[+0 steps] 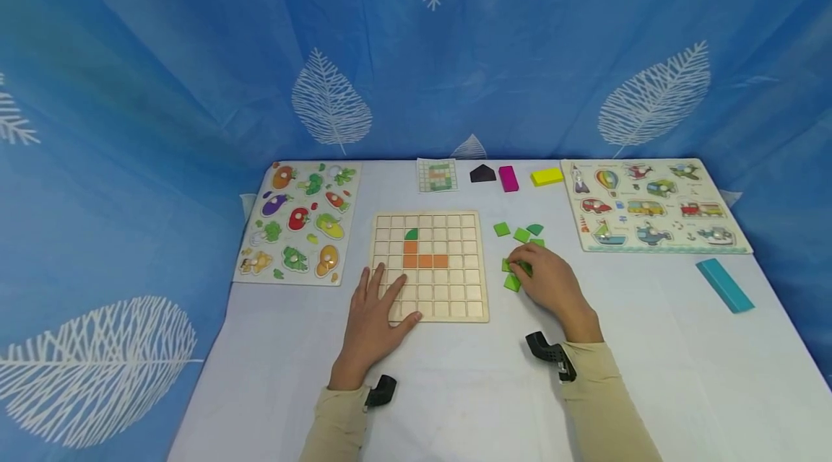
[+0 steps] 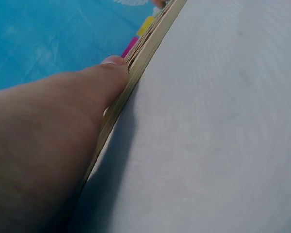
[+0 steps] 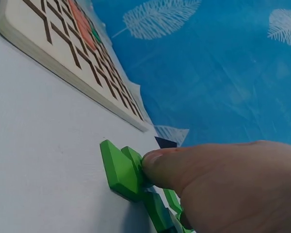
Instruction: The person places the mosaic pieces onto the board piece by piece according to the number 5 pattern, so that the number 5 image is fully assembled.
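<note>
Flat on the near-left corner of the wooden grid board [image 1: 429,266], left hand [image 1: 377,314], fingers straight and spread, gripping nothing, only pressing the board down; thumb tip laid along the board's near edge. Seen from the left wrist, thumb [image 2: 106,80] lying against the thin side of the board [image 2: 145,48].

Just beyond those fingertips, on the grid, a row of orange tiles [image 1: 425,260] with one more stacked above its left end, and a green quarter-round tile [image 1: 412,234] on top, curved side up and to the left.

Right of the board, right hand [image 1: 546,278] curled over a loose cluster of green tiles [image 1: 520,234] on the white tablecloth [image 1: 650,346]. Thumb and fingertips pinching one green square tile [image 3: 119,170], clear in the right wrist view: tipped up on edge, broad face turned toward the board, a corner on the cloth. No long axis to it, being square. More green tiles under and behind the fingers, partly hidden.

Farther past the fingers, at the back of the table: pattern card [image 1: 438,175], dark house-shaped block [image 1: 482,173], magenta block [image 1: 508,178], yellow block [image 1: 547,176]. Far left, vegetable peg puzzle [image 1: 300,222]; far right, vehicle peg puzzle [image 1: 653,206] and a teal block [image 1: 724,285], long axis running from far-left to near-right.
</note>
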Motion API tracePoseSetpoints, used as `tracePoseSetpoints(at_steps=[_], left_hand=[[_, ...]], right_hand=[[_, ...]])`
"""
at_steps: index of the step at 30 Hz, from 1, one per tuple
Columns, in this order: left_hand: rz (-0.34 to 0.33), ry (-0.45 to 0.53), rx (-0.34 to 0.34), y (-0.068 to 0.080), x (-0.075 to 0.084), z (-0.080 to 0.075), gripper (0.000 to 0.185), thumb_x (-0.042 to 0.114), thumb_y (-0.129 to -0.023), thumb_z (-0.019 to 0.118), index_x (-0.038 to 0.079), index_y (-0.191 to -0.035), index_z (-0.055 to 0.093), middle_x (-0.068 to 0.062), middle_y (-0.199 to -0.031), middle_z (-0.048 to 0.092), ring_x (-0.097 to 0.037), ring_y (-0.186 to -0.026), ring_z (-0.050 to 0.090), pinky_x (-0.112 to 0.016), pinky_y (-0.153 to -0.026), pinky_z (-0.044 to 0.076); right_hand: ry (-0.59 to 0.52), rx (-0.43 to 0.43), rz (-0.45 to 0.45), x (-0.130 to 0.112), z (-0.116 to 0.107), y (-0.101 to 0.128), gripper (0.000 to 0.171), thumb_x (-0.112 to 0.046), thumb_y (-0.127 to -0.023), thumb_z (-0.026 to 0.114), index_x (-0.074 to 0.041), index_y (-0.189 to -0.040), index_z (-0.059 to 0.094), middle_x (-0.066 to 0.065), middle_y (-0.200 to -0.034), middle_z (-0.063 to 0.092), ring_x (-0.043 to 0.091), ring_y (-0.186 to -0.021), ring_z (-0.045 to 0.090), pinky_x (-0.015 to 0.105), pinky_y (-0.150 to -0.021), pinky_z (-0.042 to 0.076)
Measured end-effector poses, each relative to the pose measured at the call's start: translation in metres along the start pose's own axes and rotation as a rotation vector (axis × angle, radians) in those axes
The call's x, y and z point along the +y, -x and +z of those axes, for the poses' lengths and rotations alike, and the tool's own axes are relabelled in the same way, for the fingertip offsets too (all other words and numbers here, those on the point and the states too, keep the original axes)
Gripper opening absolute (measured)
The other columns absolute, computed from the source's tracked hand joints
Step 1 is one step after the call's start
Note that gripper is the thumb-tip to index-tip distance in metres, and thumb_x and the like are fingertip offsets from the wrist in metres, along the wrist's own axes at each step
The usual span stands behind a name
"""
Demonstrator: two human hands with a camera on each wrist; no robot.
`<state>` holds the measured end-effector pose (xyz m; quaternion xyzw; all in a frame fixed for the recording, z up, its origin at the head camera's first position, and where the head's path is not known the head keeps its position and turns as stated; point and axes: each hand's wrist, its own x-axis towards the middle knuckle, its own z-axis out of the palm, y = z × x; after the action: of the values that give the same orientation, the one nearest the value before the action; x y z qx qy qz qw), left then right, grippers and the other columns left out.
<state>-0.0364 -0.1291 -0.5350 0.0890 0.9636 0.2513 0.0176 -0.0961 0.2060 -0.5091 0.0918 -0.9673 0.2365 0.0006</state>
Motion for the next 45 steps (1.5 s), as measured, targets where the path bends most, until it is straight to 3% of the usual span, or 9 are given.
tracePoseSetpoints(at_steps=[7,20,29,36,45], left_hand=[[0.004,0.008,0.005,0.0,-0.001,0.0,0.076,0.059,-0.089,0.068,0.024,-0.153,0.048,-0.013,-0.171,0.019,-0.041,-0.159,0.007,-0.066,-0.121,0.021],[0.003,0.008,0.0,0.001,0.001,0.0,0.075,0.059,-0.09,0.068,0.024,-0.153,0.048,-0.013,-0.171,0.019,-0.04,-0.159,0.006,-0.066,-0.122,0.02],[0.001,0.015,-0.003,0.001,0.001,-0.001,0.075,0.059,-0.089,0.068,0.024,-0.153,0.048,-0.013,-0.171,0.018,-0.04,-0.159,0.006,-0.066,-0.122,0.02],[0.004,0.002,0.005,0.001,0.001,-0.001,0.075,0.059,-0.089,0.068,0.024,-0.153,0.049,-0.013,-0.171,0.019,-0.04,-0.159,0.007,-0.066,-0.121,0.022],[0.005,0.006,0.003,0.0,0.001,0.0,0.075,0.059,-0.089,0.068,0.024,-0.153,0.049,-0.013,-0.17,0.019,-0.04,-0.159,0.007,-0.066,-0.121,0.022]], right_hand=[[0.013,0.006,0.013,0.0,0.002,-0.003,0.025,-0.022,-0.099,0.068,-0.009,-0.119,0.074,0.011,-0.126,0.068,0.035,-0.126,0.061,0.054,-0.105,0.049],[-0.017,-0.011,0.055,0.001,0.003,-0.004,0.023,-0.021,-0.098,0.07,-0.009,-0.117,0.072,0.013,-0.129,0.067,0.038,-0.127,0.06,0.056,-0.105,0.048],[-0.007,-0.024,0.052,-0.002,0.003,-0.006,0.023,-0.021,-0.098,0.069,-0.007,-0.117,0.07,0.013,-0.124,0.067,0.036,-0.118,0.065,0.054,-0.098,0.052],[-0.033,-0.001,0.007,-0.012,0.006,-0.015,0.023,-0.022,-0.098,0.069,-0.009,-0.118,0.069,0.01,-0.124,0.067,0.033,-0.121,0.064,0.053,-0.101,0.051],[-0.026,-0.046,-0.116,-0.051,0.013,-0.049,0.022,-0.027,-0.098,0.07,-0.015,-0.116,0.071,0.004,-0.125,0.068,0.027,-0.117,0.067,0.047,-0.095,0.055]])
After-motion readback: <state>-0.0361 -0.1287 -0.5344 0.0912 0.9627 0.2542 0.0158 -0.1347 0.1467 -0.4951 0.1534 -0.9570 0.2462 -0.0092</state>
